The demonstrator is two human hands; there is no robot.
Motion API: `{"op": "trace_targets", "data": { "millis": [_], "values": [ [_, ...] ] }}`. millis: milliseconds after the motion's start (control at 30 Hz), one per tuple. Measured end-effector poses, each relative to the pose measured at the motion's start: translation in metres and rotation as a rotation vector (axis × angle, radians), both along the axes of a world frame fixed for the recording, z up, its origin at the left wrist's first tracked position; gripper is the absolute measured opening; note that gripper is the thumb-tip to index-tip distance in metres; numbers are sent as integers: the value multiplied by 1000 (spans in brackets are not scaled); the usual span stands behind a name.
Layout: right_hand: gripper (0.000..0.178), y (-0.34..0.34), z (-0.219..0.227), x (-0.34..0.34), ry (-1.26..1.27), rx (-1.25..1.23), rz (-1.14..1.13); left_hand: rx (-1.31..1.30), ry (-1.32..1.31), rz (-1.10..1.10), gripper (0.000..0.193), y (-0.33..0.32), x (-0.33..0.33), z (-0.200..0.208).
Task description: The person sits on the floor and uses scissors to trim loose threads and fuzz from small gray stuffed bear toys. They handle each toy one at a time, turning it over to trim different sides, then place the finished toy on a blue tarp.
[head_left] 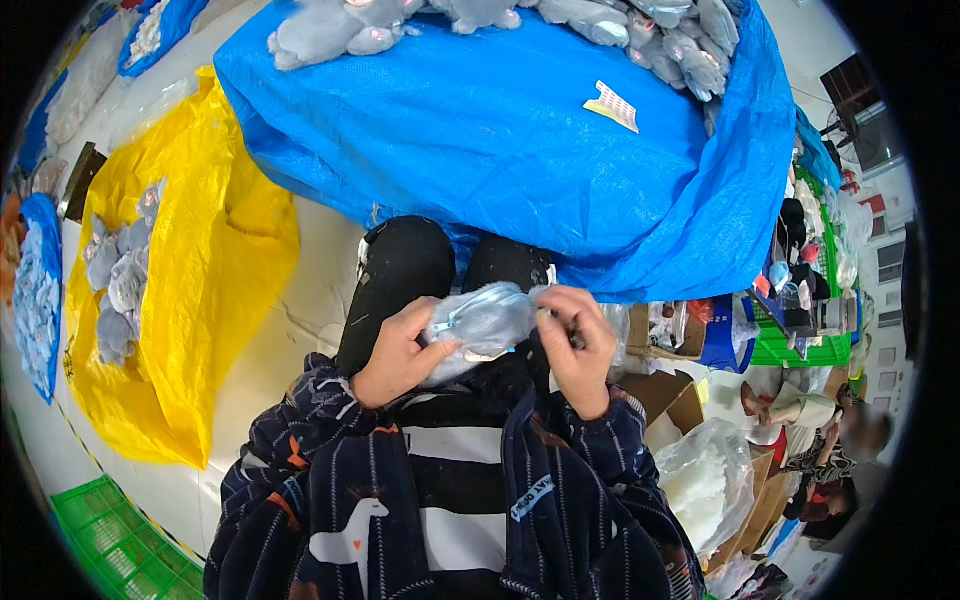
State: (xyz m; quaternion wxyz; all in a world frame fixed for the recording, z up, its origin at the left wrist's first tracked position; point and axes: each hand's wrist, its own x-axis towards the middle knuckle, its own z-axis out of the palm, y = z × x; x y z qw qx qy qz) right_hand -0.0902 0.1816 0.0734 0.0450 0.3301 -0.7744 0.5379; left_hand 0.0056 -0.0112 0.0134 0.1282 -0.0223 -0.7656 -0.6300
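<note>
A grey furry plush toy [480, 322] with a light blue zipper [455, 322] lies across my lap, over my black-trousered knees. My left hand [395, 355] is closed on its left end, with the thumb on the near side. At the right end my right hand [582, 350] has its fingers curled and pinched against the plush edge. What exactly lies between those right fingertips is partly hidden. A small bright blue bit shows at the toy's lower edge.
Ahead, a blue tarp sack [480, 150] bears several grey plush toys [340, 32] and a printed label sheet [612, 107]. A yellow sack [235, 240] with more plush stands left. Green crate [125, 540] lies lower left; bagged white stuffing [705, 485] and cartons stand right, near another person [805, 410].
</note>
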Motion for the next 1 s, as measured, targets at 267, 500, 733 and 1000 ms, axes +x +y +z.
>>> {"op": "trace_targets", "data": {
  "millis": [267,500,733,1000],
  "values": [
    [34,-11,8,11,233,411,288,-180,64,23,37,10,-5,-1],
    [33,-15,-2,25,386,509,195,-306,38,47,43,15,-6,-2],
    [27,-16,-9,29,374,551,138,-446,85,49,42,22,-7,-1],
    [30,-9,-7,16,296,593,221,-596,98,-8,30,23,-25,3]
  ]
}}
